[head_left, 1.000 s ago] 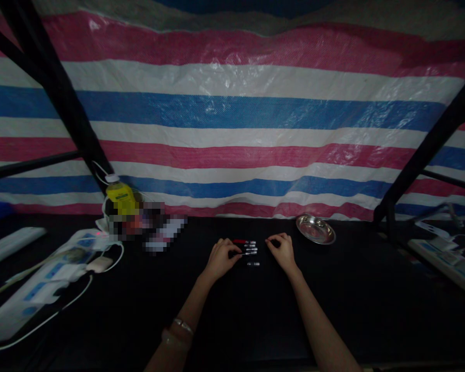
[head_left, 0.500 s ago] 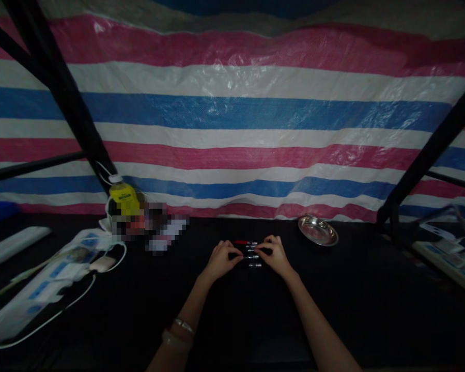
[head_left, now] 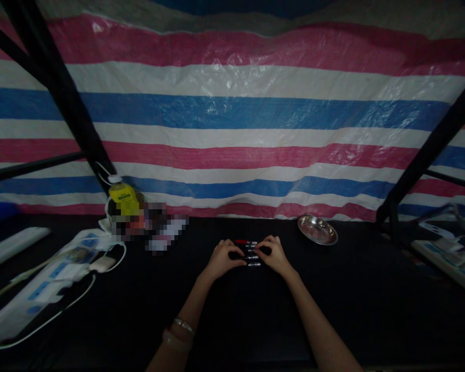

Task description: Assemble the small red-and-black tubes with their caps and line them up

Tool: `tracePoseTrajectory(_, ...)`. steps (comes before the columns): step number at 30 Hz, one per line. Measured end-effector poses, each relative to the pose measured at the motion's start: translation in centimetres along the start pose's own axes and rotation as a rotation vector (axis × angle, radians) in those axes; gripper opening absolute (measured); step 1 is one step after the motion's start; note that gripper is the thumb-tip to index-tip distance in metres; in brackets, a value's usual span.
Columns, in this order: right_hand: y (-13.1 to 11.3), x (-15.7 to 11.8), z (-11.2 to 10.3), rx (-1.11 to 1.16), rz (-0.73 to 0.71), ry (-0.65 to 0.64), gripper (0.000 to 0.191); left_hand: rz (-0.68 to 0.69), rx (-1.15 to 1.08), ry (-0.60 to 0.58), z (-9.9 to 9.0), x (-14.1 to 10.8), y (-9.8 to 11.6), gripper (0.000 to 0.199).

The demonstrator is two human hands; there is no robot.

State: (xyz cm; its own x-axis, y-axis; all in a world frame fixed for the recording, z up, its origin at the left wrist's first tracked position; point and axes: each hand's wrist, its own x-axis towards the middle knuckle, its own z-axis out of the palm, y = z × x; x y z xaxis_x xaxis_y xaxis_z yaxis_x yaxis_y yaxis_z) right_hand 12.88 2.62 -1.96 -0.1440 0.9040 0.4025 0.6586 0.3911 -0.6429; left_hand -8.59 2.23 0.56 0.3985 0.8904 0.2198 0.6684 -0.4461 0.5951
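Several slim pens lie in a stack of short rows on the black table, one red pen farthest away and a dark pen with a silvery end nearest me. At their left ends, my left hand has its thumb and index finger apart, close to the dark barrels. My right hand has thumb and index finger bent together at the silvery end of a middle pen. The dark barrels barely show against the table.
A shiny round metal dish sits at the back right. On the left are a yellow bottle, a white power strip and trailing cables. Black frame bars slant up before a striped tarp.
My left thumb and index finger have spread apart from a pinch, the thumb moving slightly right and towards me. The nearest pen has shifted slightly left. My right hand has hardly moved.
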Motion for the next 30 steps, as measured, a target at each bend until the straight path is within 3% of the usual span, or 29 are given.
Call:
tracePoseTrajectory(11, 0.3, 0.0, 0.1, -0.018, 0.004, -0.024, 0.013, 0.024, -0.015, 0.008, 0.1, -0.1, -0.1, 0.023)
tracePoseTrajectory(16, -0.2, 0.2, -0.3, 0.093, -0.001, 0.022, 0.011, -0.006, -0.095, 0.213, 0.0, 0.1, 0.2, 0.022)
tracePoseTrajectory(19, -0.3, 0.6, -0.2, 0.326, 0.053, 0.082, 0.015, -0.045, -0.136, 0.414, -0.5, 0.2, 0.5, 0.024)
tracePoseTrajectory(22, -0.2, 1.0, 0.1, 0.76, 0.251, 0.116, 0.026, -0.067, -0.167, 0.546, -0.8, 0.2, 0.7, 0.021)
tracePoseTrajectory(26, -0.2, 1.2, -0.2, 1.275, 0.441, 0.121, 0.031, -0.059, -0.17, 0.575, -0.8, 0.1, 0.8, 0.02)
tracePoseTrajectory(30, -0.6, 1.2, -1.1, 1.466, 0.481, 0.064, 0.023, -0.04, -0.149, 0.556, -0.7, 0.1, 0.9, 0.02)
